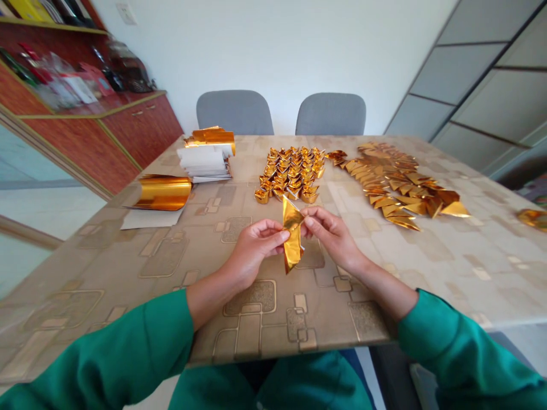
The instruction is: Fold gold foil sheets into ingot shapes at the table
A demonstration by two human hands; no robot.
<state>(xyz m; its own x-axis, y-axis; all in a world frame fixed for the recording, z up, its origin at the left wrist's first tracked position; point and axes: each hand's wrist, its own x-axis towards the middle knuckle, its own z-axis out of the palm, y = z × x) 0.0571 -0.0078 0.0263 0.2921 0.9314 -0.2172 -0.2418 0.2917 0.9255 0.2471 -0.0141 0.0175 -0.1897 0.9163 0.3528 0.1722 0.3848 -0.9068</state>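
Note:
A folded piece of gold foil paper [292, 239] is held upright just above the table between both hands. My left hand [252, 253] pinches its left edge with thumb and fingers. My right hand [331, 233] pinches its upper right part. Behind the hands lies a tight cluster of finished gold ingot-shaped folds [290, 173]. To the right of that spreads a long pile of flat folded gold pieces [397, 182].
A curled gold sheet [162, 192] lies on white paper at the left, with a stack of sheets [207, 156] behind it. Two grey chairs [280, 113] stand at the far side of the patterned table [128, 267]. A red cabinet [106, 131] stands at left.

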